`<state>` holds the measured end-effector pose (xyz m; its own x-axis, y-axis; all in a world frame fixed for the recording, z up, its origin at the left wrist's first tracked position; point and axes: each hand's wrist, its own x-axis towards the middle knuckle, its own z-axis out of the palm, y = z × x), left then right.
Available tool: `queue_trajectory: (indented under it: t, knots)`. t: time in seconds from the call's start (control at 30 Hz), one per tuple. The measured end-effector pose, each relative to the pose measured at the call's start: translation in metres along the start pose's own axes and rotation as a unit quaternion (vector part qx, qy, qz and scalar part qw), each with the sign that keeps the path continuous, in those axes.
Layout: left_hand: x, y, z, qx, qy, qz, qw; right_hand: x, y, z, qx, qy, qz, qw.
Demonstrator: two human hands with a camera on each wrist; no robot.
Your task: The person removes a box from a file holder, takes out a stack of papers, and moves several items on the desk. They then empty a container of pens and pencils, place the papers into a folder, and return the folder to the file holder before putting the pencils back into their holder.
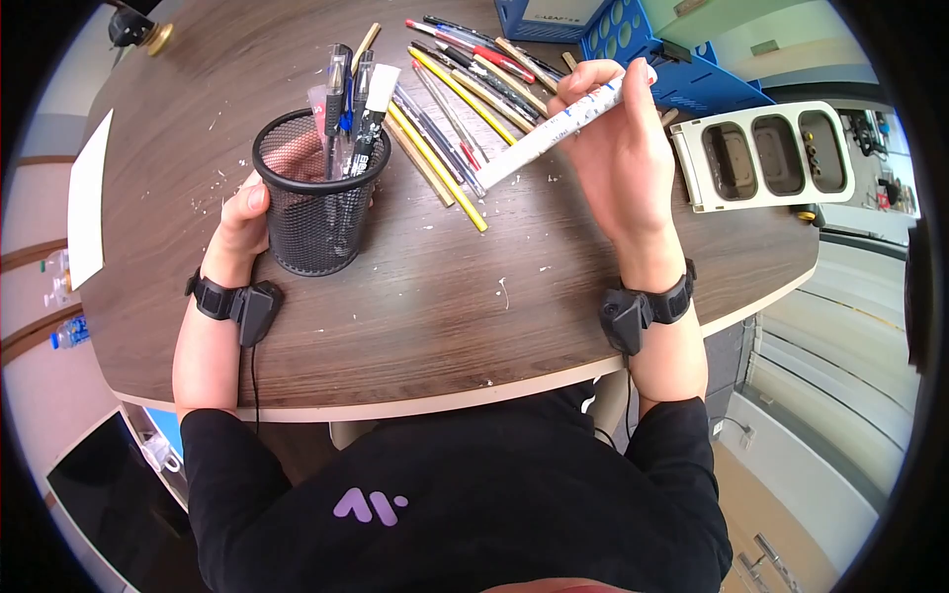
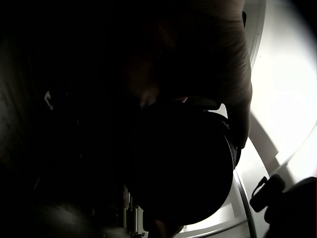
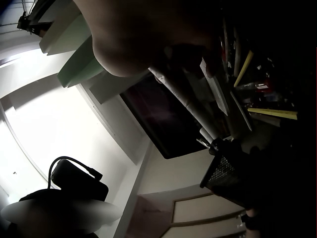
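My left hand (image 1: pixel 243 219) grips a black mesh pen cup (image 1: pixel 314 232) from its left side, thumb near the rim. Several pens (image 1: pixel 341 99) and a white-capped black marker (image 1: pixel 372 124) stand in the cup. In the left wrist view the cup (image 2: pixel 181 163) is a dark round shape below the hand. My right hand (image 1: pixel 633 173) pinches a white marker (image 1: pixel 559 133) near its upper end between thumb and fingers. The marker slants down left towards the cup, above the loose pens. In the right wrist view the marker (image 3: pixel 185 101) points at the mesh cup (image 3: pixel 220 171).
Loose pens and pencils, among them a yellow pencil (image 1: pixel 460 94), spread over the brown table (image 1: pixel 425 326). At the back right stands a blue perforated holder (image 1: pixel 662 64). A white three-slot box (image 1: pixel 707 198) lies right of my right hand. White paper (image 1: pixel 91 203) lies at the left edge.
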<state>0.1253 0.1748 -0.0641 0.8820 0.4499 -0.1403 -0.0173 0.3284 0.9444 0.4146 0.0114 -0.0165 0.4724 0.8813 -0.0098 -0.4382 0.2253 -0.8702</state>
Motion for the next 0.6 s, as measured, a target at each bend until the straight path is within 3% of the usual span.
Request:
queue_trajectory:
  t: [0.1,0.3,0.4,0.5,0.6]
  knots:
    - [0.0,0.0,0.001,0.002,0.001,0.001,1.0,0.004,0.002,-0.019,-0.011,-0.127,0.001,0.992]
    - [0.001,0.003,0.004,0.001,0.0,0.0,1.0,-0.002,-0.001,-0.015,-0.11,-0.114,-0.012,0.987]
    - [0.001,0.004,0.005,-0.001,-0.005,0.001,1.0,-0.001,-0.001,-0.022,-0.088,-0.151,-0.011,0.985]
    - [0.0,0.003,0.002,0.004,-0.01,0.001,1.0,-0.007,-0.005,-0.001,-0.012,-0.097,-0.015,0.995]
    - [-0.001,0.001,-0.003,0.014,-0.01,0.0,1.0,-0.004,-0.002,-0.009,0.031,-0.137,-0.023,0.99]
